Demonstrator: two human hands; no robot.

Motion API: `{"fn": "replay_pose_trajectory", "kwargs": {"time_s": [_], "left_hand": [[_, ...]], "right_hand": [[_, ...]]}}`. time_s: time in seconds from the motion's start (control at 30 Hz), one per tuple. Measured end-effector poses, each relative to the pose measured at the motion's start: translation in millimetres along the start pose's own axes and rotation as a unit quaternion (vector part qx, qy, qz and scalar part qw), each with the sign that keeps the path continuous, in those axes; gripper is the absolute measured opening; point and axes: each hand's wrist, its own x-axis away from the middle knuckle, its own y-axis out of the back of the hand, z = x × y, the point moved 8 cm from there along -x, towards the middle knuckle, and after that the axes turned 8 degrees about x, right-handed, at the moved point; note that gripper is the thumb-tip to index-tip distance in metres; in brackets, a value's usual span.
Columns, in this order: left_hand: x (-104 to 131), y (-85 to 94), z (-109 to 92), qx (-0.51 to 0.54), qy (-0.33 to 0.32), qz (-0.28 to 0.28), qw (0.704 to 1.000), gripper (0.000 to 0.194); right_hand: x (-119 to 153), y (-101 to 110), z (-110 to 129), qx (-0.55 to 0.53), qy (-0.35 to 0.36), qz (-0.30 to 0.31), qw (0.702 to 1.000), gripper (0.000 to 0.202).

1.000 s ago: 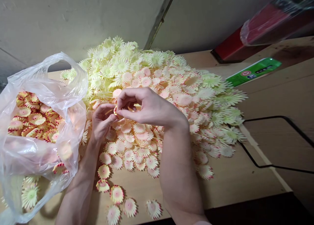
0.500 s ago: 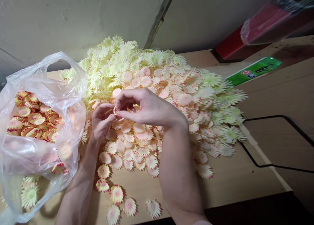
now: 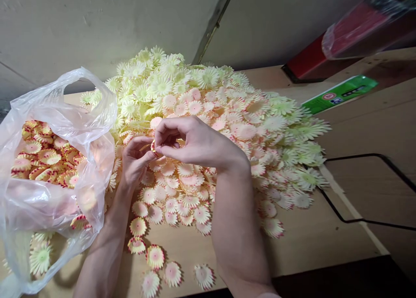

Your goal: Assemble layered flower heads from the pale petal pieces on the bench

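Between the fingertips of both hands is a small artificial flower head (image 3: 153,146), yellow with red petal tips, mostly covered by the fingers. My left hand (image 3: 135,159) pinches it from the left with thumb and fingers. From the right, my right hand (image 3: 188,140) has its thumb and bent index finger closed on the same piece. Both hands are just above a wide heap of artificial flower heads (image 3: 191,179), pink-centred in front and pale green-yellow behind. Several loose flower heads (image 3: 155,257) lie on the table below my wrists.
A clear plastic bag (image 3: 97,176) at left holds red-tipped flower heads (image 3: 48,157). The table (image 3: 302,241) meets a grey wall (image 3: 113,21). At right are a green packet (image 3: 341,94), a black wire frame (image 3: 385,159) and a red box (image 3: 308,59) partly in plastic.
The hands keep the same pinch on the flower head, with barely any finger movement. The whole view has shifted very slightly.
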Motion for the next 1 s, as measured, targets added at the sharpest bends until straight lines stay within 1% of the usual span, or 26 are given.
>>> {"fn": "replay_pose_trajectory", "kwargs": {"time_s": [0.2, 0.4, 0.6, 0.67, 0.73, 0.8, 0.9, 1.0], "left_hand": [[1.0, -1.5, -0.5, 0.003, 0.011, -0.007, 1.000, 0.037], [1.9, 3.2, 1.5, -0.006, 0.025, -0.030, 0.999, 0.041], [2.2, 5.2, 3.1, -0.016, 0.037, -0.037, 0.999, 0.044], [2.3, 5.3, 3.8, -0.018, 0.042, -0.039, 0.998, 0.041], [2.4, 5.4, 4.2, -0.013, 0.045, -0.044, 0.998, 0.039], [2.5, 5.9, 4.8, -0.007, 0.051, -0.054, 0.997, 0.041], [2.9, 6.5, 5.7, -0.006, 0.062, -0.068, 0.996, 0.046], [3.1, 5.5, 6.5, -0.005, 0.074, -0.067, 0.995, 0.047]], "right_hand": [[-0.4, -0.4, -1.0, 0.019, -0.012, -0.002, 1.000, 0.007], [-2.4, 0.2, -2.0, 0.038, -0.031, -0.004, 0.999, 0.008], [-1.0, 5.0, -2.7, 0.025, -0.027, -0.030, 0.999, 0.007], [0.8, 5.4, -4.4, 0.023, -0.033, -0.017, 0.999, 0.006], [2.5, 3.2, -6.2, 0.030, -0.039, 0.015, 0.999, 0.006], [3.3, 2.3, -7.3, 0.034, -0.039, 0.034, 0.998, 0.007], [2.6, 2.4, -8.6, 0.026, -0.037, 0.037, 0.998, 0.009], [1.5, 0.3, -10.2, 0.016, -0.042, 0.041, 0.998, 0.007]]}}
